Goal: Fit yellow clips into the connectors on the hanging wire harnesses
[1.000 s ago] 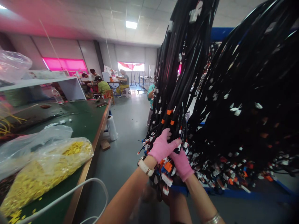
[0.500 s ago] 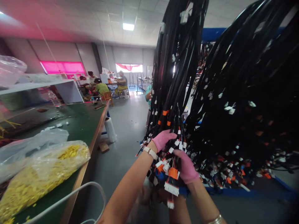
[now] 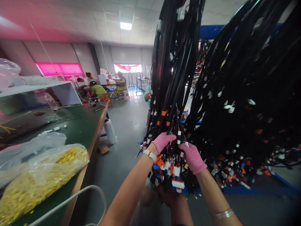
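Several black wire harnesses hang in a thick bundle in front of me, with orange tape bands on some. My left hand, in a pink glove, is closed around black cables near the lower end of this bundle. My right hand, also gloved in pink, pinches a thin branch of wires with white labels, just right of the left hand. Below the hands dangle a wide white connector and several orange and white plugs. The fingertips of both hands are partly hidden among the wires.
A second mass of black harnesses hangs at the right above a blue tray edge. Left stands a green-topped bench with a bag of yellow pieces. A plastic roll stands beside it. People sit farther back.
My right hand has moved slightly right and up, and its fingers now pinch the labelled branch. The wide white connector has swung right and up. My left hand keeps its place on the bundle.
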